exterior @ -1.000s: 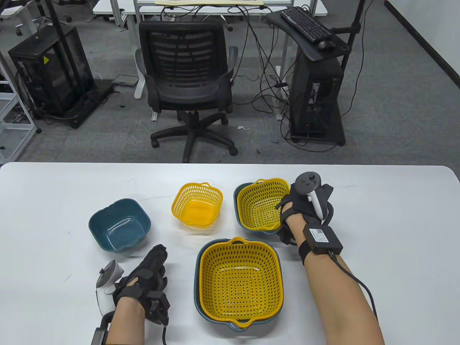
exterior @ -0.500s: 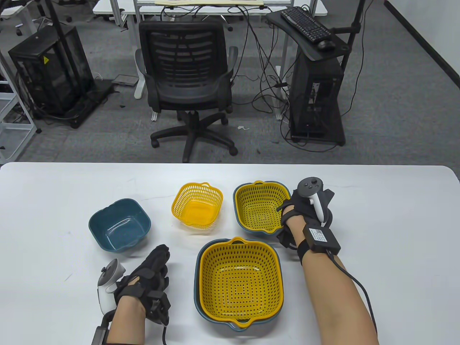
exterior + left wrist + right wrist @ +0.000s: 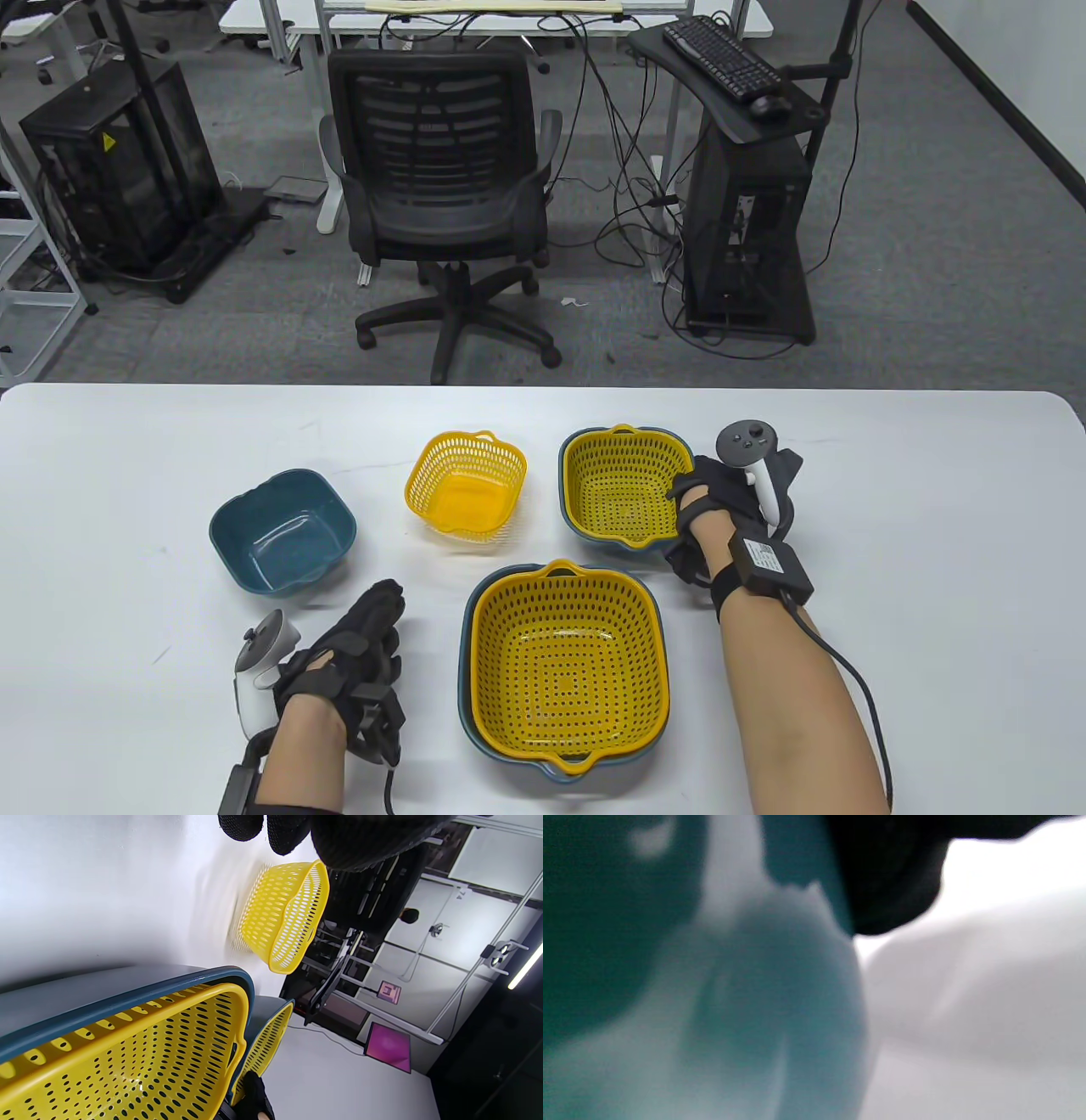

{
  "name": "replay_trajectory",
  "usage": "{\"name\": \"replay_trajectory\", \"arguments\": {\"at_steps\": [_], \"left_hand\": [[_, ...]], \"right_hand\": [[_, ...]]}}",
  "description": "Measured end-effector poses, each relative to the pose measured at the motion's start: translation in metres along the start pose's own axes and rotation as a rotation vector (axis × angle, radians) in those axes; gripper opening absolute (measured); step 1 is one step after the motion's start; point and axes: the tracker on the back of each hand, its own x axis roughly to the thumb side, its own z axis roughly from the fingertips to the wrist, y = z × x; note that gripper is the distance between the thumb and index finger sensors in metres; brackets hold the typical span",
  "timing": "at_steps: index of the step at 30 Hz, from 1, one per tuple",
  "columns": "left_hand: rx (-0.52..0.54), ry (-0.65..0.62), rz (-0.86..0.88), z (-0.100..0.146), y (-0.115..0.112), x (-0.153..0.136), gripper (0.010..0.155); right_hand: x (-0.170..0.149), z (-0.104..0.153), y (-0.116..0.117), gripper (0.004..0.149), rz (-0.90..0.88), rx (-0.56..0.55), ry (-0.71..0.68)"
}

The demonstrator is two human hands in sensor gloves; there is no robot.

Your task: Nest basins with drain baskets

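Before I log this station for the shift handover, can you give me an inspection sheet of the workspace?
Surface: white table, bare around the items.
Job's things: large basket in basin near edge; medium basket in basin behind it; small yellow basket and small blue basin standing apart, not nested.
Clutter: nothing seen.
Hands: right hand grips the medium set's right rim; left hand rests on the table, holding nothing.
Cables: glove cable along right forearm; loose wires on floor.
Surroundings: office chair, computer stand with keyboard.
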Motion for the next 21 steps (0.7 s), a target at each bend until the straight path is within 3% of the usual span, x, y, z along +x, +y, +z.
{"name": "replay_trajectory", "arguments": {"at_steps": [4, 8, 11, 13, 17, 21], "left_hand": [[-0.001, -0.006, 0.005, 0.0, 0.001, 0.001, 0.069], [-0.007, -0.004, -0.004, -0.001, 0.0, 0.0, 0.069], [-0.008, -0.002, 0.001, -0.002, 0.001, -0.001, 0.069], [-0.006, -0.006, 0.004, -0.001, 0.003, -0.001, 0.069], [0.014, -0.017, 0.006, 0.003, 0.008, 0.0, 0.069], [0.013, -0.024, 0.009, 0.004, 0.009, 0.0, 0.069]], "right_hand": [[0.003, 0.004, -0.019, 0.061, -0.102, 0.035, -0.016], [0.02, 0.027, -0.046, 0.063, -0.16, 0.028, -0.079], [0.037, 0.061, -0.062, 0.065, -0.164, 0.048, -0.165], [0.041, 0.099, -0.064, 0.068, -0.154, 0.102, -0.209], [0.035, 0.168, -0.051, 0.071, -0.134, 0.172, -0.297], [0.023, 0.224, -0.031, 0.071, -0.025, 0.115, -0.327]]}}
